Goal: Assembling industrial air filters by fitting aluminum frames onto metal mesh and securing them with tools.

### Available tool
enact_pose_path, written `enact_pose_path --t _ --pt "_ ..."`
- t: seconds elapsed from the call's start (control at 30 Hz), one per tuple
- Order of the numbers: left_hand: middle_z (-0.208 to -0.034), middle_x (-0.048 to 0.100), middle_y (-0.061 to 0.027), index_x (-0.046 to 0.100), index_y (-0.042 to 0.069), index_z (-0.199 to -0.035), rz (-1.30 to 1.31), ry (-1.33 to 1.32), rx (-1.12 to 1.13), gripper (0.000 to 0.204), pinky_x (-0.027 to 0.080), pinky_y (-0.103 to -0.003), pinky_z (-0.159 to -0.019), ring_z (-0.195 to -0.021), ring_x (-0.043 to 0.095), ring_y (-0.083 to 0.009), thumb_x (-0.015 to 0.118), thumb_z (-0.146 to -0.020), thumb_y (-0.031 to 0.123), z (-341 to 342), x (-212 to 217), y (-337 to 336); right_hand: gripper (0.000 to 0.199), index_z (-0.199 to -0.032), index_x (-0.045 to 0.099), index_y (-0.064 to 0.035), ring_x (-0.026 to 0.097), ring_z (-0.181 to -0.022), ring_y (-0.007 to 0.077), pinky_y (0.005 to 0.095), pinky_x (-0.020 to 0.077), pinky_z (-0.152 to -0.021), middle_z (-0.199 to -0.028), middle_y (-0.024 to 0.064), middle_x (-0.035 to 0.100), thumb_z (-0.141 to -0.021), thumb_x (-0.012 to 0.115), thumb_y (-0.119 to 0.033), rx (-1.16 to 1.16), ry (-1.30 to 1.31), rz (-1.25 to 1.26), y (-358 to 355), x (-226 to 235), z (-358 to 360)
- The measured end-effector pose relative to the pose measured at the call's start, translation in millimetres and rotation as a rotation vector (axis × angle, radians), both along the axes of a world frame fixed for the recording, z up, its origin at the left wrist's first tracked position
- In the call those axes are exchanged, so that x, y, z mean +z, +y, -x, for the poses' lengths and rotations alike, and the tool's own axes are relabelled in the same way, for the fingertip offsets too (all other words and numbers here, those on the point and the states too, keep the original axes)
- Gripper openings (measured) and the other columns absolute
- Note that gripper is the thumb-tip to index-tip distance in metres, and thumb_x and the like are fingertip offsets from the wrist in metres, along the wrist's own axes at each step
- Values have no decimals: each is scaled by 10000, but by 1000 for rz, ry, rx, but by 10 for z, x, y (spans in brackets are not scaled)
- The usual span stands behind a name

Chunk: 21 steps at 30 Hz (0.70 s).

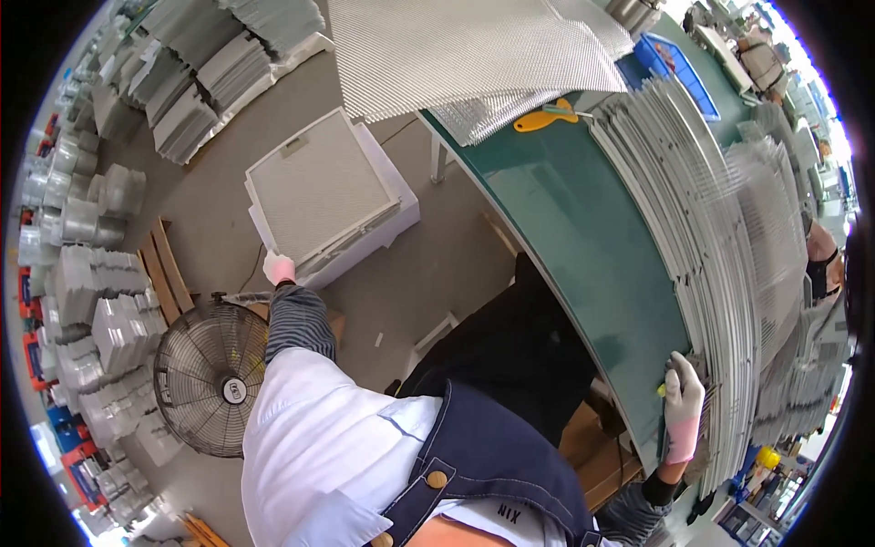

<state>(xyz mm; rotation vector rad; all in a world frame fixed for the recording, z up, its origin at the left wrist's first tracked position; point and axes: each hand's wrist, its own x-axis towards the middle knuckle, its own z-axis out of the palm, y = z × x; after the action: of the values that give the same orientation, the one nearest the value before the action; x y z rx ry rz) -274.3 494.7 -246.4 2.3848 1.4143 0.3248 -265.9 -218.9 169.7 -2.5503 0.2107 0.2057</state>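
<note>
A framed mesh panel (319, 187) lies on top of a white box (396, 196) on the floor to my left. My left hand (280, 268), in a white and pink glove, is closed at the panel's near corner, its fingertips partly hidden. Far to the right, my right hand (684, 406), gloved alike, rests at the edge of the green table (583, 219) beside long metal frame strips (652, 191). Its fingers are curled, and a small yellow-green bit shows next to them; what it belongs to is hidden.
Metal mesh sheets (465, 55) overhang the table's far end, near a yellow-handled tool (547, 116) and a blue basket (679, 73). A black floor fan (214, 378) stands by my left arm. Stacked panels (219, 73) and a wooden pallet (166, 269) are on the floor.
</note>
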Motion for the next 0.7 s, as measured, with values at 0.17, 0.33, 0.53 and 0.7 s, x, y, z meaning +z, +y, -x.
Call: enact_pose_path --t 0.17,0.33,0.53,0.7 --pt "-818 685 -187 680 76 -913 -392 284 -258 205 516 -499 -765 -840 658 -402 562 -810 207 150 292 1151 347 -1192 567 59 648 -986 267 333 490 -864 -1063 201 655 -931 550 -169 16 -79 -116 -69 -104 -147" --pt "-1224 560 -317 555 -101 -1131 -267 -31 -473 505 527 -443 -819 -1058 612 -383 468 -966 368 -346 1301 -454 294 -1133 600 52 645 -983 278 328 484 -863 -1051 188 655 -882 594 -100 -75 -270 57 -389 47 -279" --pt "-1007 688 -182 636 -9 -1142 188 -528 -1671 372 528 -373 -815 -921 674 -329 708 -795 104 -1485 4169 -3336 413 -1180 582 28 595 -1070 337 386 459 -942 -1121 199 624 -820 687 -144 -246 -652 523 -1848 146 -568" --pt "-1421 421 -162 360 53 -1421 -1016 -37 -1129 811 465 -441 -930 -1175 538 -350 760 -746 260 -2732 4478 -3850 831 -1367 415 -10 506 -1160 367 476 409 -974 -1296 193 491 -725 742 -425 -75 -319 1115 -1273 197 -1475"
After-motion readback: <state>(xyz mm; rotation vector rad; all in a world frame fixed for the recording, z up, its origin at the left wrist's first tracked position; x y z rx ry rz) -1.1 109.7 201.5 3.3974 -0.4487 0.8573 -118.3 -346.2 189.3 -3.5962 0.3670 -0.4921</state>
